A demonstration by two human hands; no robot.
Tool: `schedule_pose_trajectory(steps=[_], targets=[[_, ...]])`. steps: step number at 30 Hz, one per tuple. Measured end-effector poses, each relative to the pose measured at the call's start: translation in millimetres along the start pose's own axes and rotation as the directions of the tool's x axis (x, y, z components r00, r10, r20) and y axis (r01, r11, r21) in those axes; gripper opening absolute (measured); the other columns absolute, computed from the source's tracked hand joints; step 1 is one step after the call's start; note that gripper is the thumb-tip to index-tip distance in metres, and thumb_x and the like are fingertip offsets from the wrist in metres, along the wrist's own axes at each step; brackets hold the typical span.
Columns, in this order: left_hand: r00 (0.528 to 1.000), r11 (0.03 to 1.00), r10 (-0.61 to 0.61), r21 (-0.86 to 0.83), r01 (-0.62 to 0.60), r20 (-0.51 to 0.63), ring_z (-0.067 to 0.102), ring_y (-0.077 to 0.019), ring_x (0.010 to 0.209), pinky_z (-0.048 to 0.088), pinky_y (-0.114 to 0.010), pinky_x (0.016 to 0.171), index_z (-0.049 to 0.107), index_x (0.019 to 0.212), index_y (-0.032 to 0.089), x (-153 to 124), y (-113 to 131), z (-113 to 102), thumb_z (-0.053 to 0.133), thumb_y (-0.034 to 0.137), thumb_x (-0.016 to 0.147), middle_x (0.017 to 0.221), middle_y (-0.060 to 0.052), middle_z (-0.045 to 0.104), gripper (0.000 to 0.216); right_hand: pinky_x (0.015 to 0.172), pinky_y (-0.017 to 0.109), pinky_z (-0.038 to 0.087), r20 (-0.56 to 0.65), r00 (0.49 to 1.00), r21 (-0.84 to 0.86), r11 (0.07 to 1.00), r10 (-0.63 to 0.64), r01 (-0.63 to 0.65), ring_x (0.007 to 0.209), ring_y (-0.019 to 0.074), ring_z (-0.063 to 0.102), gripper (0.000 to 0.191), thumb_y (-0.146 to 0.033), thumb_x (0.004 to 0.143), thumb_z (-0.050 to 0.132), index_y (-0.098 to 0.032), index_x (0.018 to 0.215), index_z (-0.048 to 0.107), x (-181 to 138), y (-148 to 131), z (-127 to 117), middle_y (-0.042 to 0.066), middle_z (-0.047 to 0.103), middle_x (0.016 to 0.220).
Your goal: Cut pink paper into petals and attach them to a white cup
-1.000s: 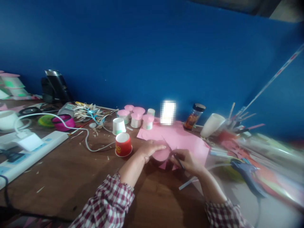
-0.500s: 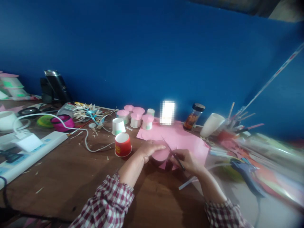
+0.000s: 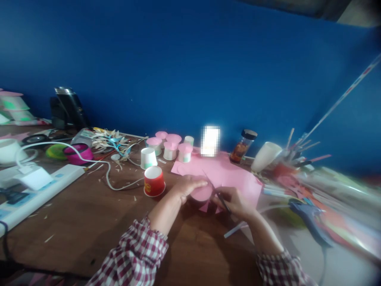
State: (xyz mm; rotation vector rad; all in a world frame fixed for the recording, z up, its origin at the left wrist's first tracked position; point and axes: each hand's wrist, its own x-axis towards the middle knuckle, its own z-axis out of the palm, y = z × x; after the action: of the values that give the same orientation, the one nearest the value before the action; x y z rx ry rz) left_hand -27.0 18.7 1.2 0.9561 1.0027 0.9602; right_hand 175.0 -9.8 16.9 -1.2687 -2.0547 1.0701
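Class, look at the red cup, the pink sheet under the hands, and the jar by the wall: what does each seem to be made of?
Red cup: probably paper, matte, with a thin rolled white rim. Pink sheet: likely craft paper or thin foam; flat, matte, cleanly cut edges. Jar: clear glass or plastic, since its contents show through, with a dark lid.

A round pink paper piece (image 3: 201, 193) meets what seem scissors (image 3: 218, 194) above the table.
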Motion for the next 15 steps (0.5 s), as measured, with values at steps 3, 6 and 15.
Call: schedule_pose_trajectory(steps=[3,6,15], targets=[[1.000,1.000,-0.005,-0.011,0.005,-0.008,0.066,-0.0225,0.076,0.049,-0.035,0.077,0.073,0.082,0.011,-0.3,0.2,0.0,0.084,0.037,0.052,0.080,-0.010,0.073,0.041,0.051,0.023,0.044,0.001,1.000,-0.002,1.000,-0.002,0.002,0.059,0.0160,0.060,0.032,-0.044,0.082,0.062,-0.014,0.088,0.070,0.0,-1.5,0.2,0.003,0.066,0.067],[1.000,1.000,-0.008,-0.009,0.007,-0.019,0.067,-0.0227,0.076,0.049,-0.036,0.078,0.073,0.083,0.011,-1.1,0.4,0.2,0.084,0.037,0.051,0.082,-0.010,0.073,0.042,0.052,0.023,0.045,0.005,1.000,0.001,1.000,-0.012,0.012,0.061,0.0164,0.061,0.032,-0.045,0.082,0.062,-0.013,0.086,0.070,-0.1,-3.4,-0.2,0.004,0.066,0.068],[1.000,0.999,-0.021,-0.035,0.022,0.021,0.066,-0.0220,0.075,0.049,-0.035,0.079,0.074,0.083,0.011,-1.5,2.2,0.5,0.084,0.035,0.052,0.081,-0.010,0.073,0.040,0.052,0.024,0.045,0.019,1.000,0.018,1.000,0.004,-0.004,0.060,0.0171,0.061,0.033,-0.046,0.082,0.061,-0.014,0.086,0.070,-1.1,-1.9,-0.2,0.004,0.067,0.067]])
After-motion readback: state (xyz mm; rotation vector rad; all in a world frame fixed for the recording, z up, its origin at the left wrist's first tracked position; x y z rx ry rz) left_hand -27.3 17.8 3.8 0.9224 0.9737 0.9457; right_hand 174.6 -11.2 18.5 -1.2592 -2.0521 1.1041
